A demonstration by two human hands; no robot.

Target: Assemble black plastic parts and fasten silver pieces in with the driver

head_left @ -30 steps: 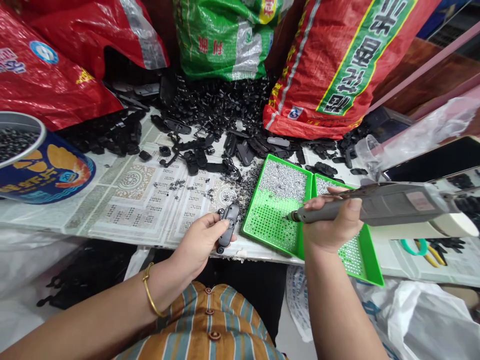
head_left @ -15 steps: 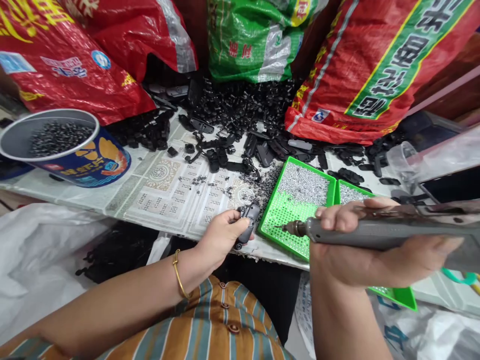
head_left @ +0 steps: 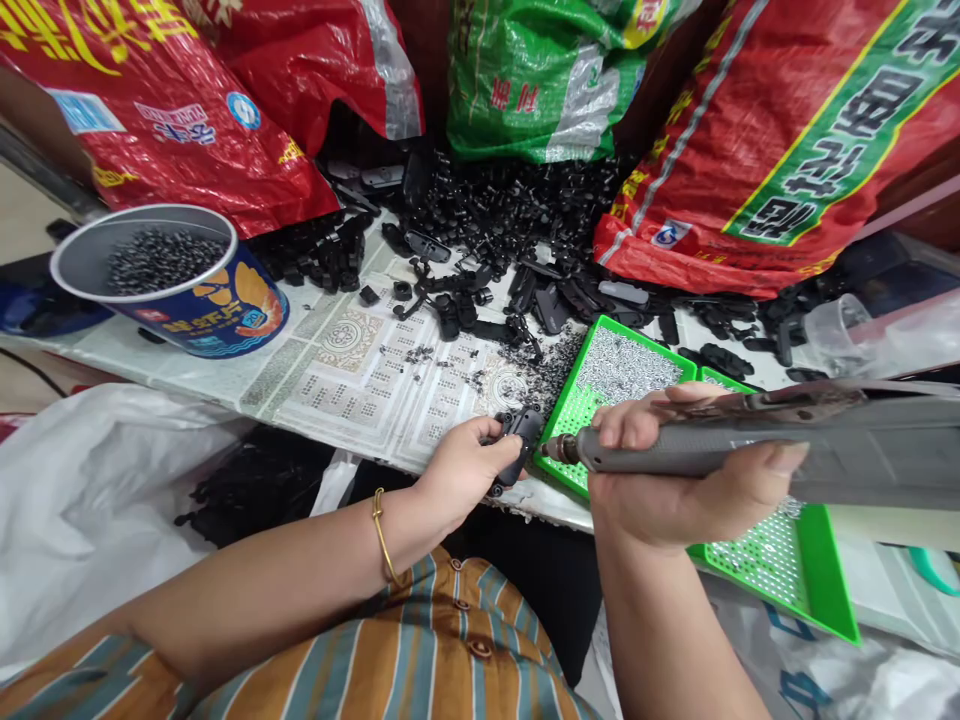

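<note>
My left hand pinches a small black plastic part between thumb and fingers at the table's front edge. The part has round screw posts at its corners. In my right hand lies a grey electric screwdriver, held level with the fingers wrapped round it. Its tip points left, close to the black part but apart from it. Beneath the screwdriver is a green perforated tray heaped with small silver screws. A second green tray, also holding screws, is partly hidden by my right hand.
On the left stands a blue tub of tiny dark pieces. Loose black plastic parts spread across the back, below red sacks and a green sack. Another red sack leans at right, near a clear cup.
The screwdriver has moved left, its tip now nearer the black part. My left hand keeps its hold. The whole view has shifted slightly, so the table items appear further right.
</note>
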